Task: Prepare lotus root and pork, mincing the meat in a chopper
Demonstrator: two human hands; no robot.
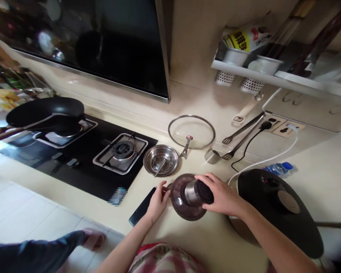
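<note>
A small food chopper (178,201) with a dark translucent bowl stands on the counter in front of me. On its top is a motor unit (191,192) with a silver band and a dark cap. My right hand (218,193) wraps round the dark cap from the right. The fingers of my left hand (158,199) close on a small projection at the bowl's left side. Under my left wrist a dark phone (142,207) lies flat. Just beyond the chopper sits a steel dish (161,160) with a spoon (160,167) in it.
A glass lid (191,131) leans on the wall beside a metal cup (212,156). At right stand a dark rice cooker (275,212) and a bottle (279,168). A gas hob (82,167) carrying a black wok (45,113) is at left. Another person's leg (36,252) shows below it.
</note>
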